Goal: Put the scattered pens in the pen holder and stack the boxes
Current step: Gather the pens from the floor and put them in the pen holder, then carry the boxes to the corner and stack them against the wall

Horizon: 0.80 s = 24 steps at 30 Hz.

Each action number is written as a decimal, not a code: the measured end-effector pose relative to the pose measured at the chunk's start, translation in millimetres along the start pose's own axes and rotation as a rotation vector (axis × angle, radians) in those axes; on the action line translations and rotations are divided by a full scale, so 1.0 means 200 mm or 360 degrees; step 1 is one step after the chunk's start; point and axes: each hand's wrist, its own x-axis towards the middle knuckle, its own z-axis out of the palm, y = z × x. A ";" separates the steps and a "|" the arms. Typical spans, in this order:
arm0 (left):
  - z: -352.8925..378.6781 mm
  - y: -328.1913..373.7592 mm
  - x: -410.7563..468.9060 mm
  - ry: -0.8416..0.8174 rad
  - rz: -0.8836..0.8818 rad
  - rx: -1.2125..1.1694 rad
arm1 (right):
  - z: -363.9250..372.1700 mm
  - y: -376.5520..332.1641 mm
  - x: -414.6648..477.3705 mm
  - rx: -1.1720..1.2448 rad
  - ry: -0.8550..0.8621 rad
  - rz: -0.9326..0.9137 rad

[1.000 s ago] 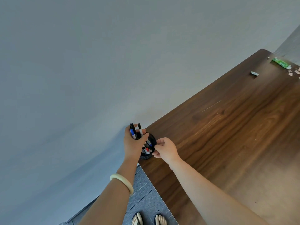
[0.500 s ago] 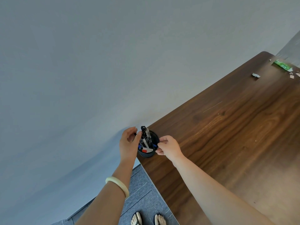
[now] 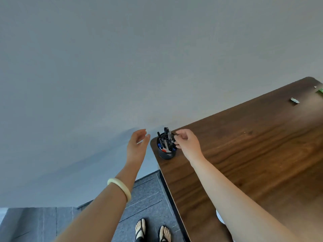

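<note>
Both bare arms reach forward, hands raised side by side.

The left hand (image 3: 138,144) is spread loose and empty, palm turned toward the right, fingers lifted and slightly curved; a pale bangle (image 3: 120,187) circles its forearm. The right hand (image 3: 187,143) is curled, thumb and fingertips (image 3: 176,135) pinched together at its left side, wrist bent, forearm stretching back to the near right. The hands are apart.
</note>
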 end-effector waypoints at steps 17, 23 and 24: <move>-1.40 -0.36 -1.17 0.1126 -0.0227 -0.0498 | 1.09 -0.23 -0.98 -0.0297 -0.1103 -0.0325; -1.96 -0.68 -2.11 0.1586 -0.0261 -0.0575 | 1.59 -0.08 -1.90 -0.0485 -0.1606 -0.0505; -2.04 -0.74 -2.30 0.1667 -0.0280 -0.0590 | 1.66 -0.03 -2.08 -0.0519 -0.1715 -0.0512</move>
